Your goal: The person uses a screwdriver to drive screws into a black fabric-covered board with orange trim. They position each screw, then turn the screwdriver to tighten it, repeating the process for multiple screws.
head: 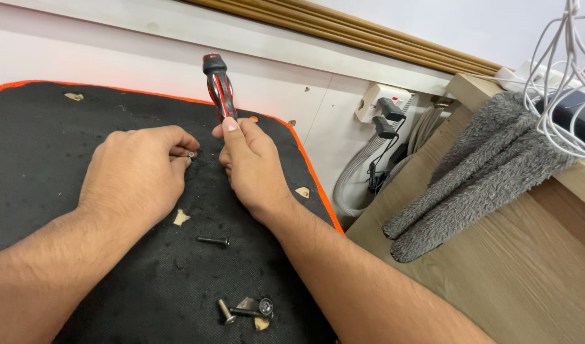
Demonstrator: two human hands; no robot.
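Black work mat [63, 165] with an orange border, spread under both my hands; white wall panel beyond it, wooden surface [496, 280] to the right of my right arm.

Item: my left hand [136, 175]. Fingers curled in, thumb and forefinger pinched on a small metal screw [191, 154], whose head shows just past the fingertips. Hand rests low on the mat.

Item: my right hand [251, 162]. Closed around the lower part of a red and black screwdriver [220, 89]; thumb pressed up along the handle. Handle stands upright above the hand, tilted slightly left. Its tip is hidden by my fingers, so I cannot tell whether it meets the screw. The two hands sit just beside each other, nearly touching.

Item: dark bolt [213, 241], lying flat on the mat between my wrists, nearer to me than the hands.

Item: cluster of loose bolts [244, 310], further toward me, below the right forearm.

Item: pale chips [180, 218], scattered over the mat; one lies right behind my left hand.

Item: wall socket [383, 102] with a plug in it and a grey hose [356, 175], beyond and to the right of my right hand.

Item: grey fluffy cloth [470, 172], draped on the wooden surface, well apart from my right hand.

Item: white cables [560, 83], hanging at the far right.
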